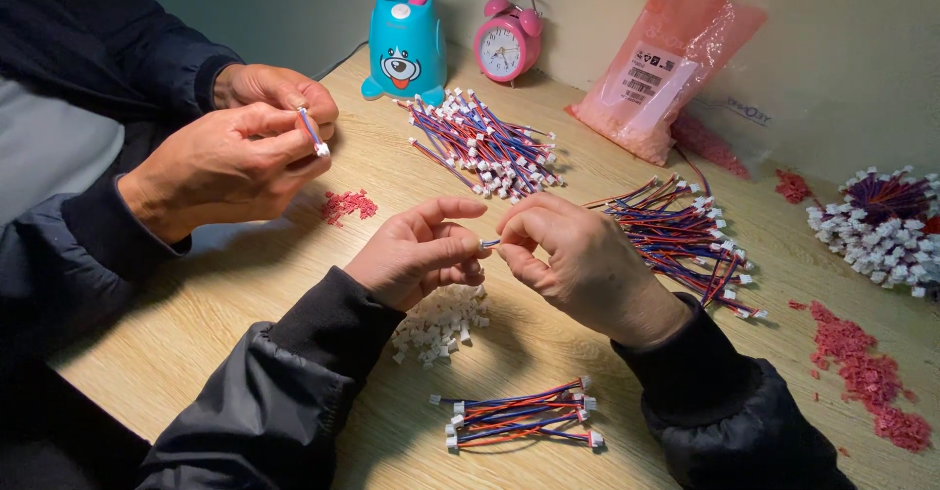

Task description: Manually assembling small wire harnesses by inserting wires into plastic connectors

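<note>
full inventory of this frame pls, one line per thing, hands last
wooden table: one, light wood, under everything
blue bear-shaped pen holder: one, far edge, a pink-capped pen in it
pink twin-bell alarm clock: one, right of the holder
pink plastic bag: one, leaning on the wall
red-and-blue wire bundles with white plugs: four; far centre, right of the hands, near edge, far right
loose white plastic connectors: one pile, below the left hand
small red bits: heaps at centre-left and right
co-worker's hands: two, upper left, pinching one wire
left hand: pinches a small wire end, shared with the other hand
right hand: pinches the same piece
</note>
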